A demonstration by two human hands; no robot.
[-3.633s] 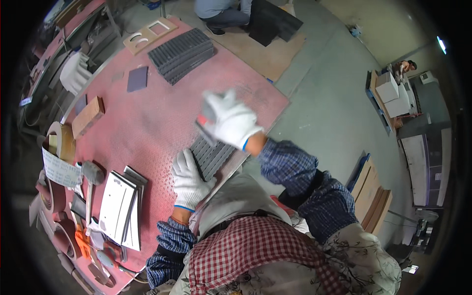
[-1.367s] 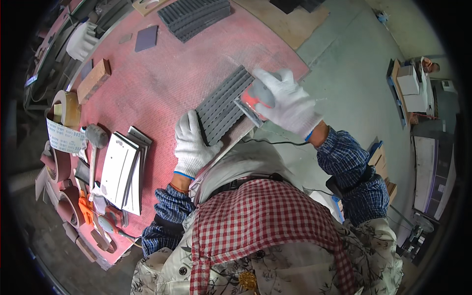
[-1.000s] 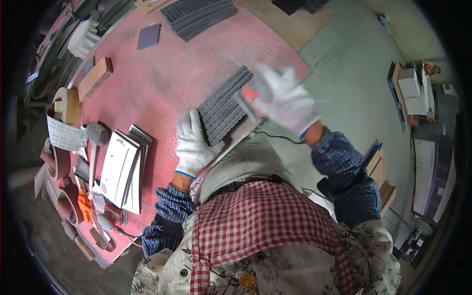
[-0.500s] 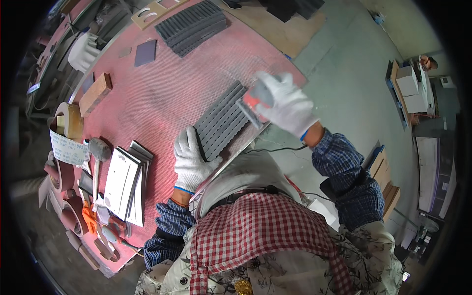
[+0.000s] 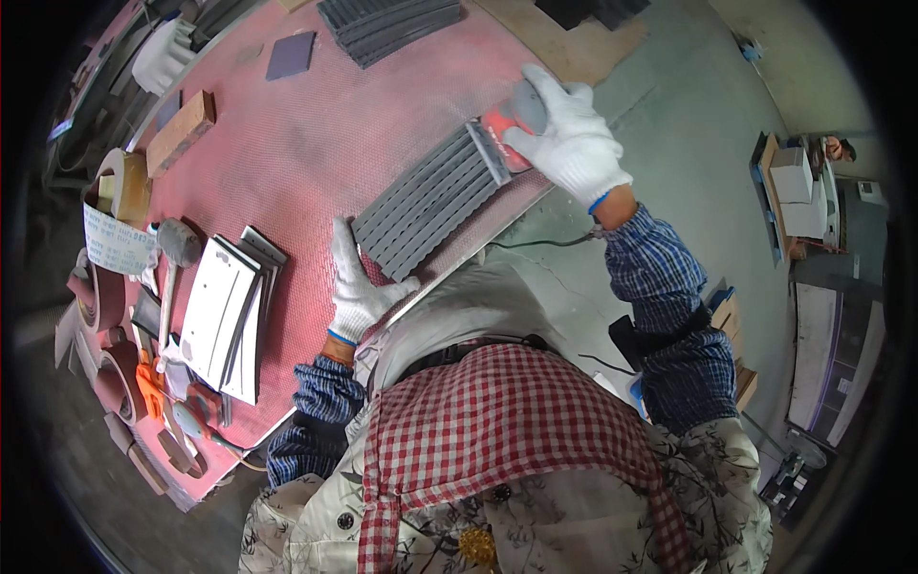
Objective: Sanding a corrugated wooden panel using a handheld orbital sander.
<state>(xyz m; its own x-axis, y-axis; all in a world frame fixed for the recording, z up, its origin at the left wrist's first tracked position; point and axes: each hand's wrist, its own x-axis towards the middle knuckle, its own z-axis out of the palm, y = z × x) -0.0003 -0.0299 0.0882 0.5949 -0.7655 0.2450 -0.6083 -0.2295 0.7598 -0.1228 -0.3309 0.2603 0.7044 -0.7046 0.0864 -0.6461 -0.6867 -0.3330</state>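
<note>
A: Sanding that ribbed grey panel [image 5: 430, 212], by the look of it. It lies at the centre of the frame on the red worktable [image 5: 287, 143], close to the table's near edge. The right hand [image 5: 572, 143], in a white glove, has its fingers curled down over the top of a small orange-and-grey sander [image 5: 505, 129] at the panel's upper right end.

B: And the left hand [image 5: 356, 285]?

A: Flat on the table at the panel's lower left corner, fingers stretched out and held close together, thumb spread toward the panel's edge. It touches the corner and seems to pin it.

B: How would you do this well?

A: I'd run the sander along the ribs, not across, with the pad level and light, even pressure. I'd keep the pinning hand well away from the pad and watch the dark cord [image 5: 540, 241] trailing off the table edge so it doesn't snag.

B: Anything crowding the work?

A: Not much. The stacked white and grey plates [image 5: 228, 311] sit at left, a wooden block [image 5: 180, 132] at upper left, and another stack of ribbed panels [image 5: 387, 24] at the top, all well apart.
</note>
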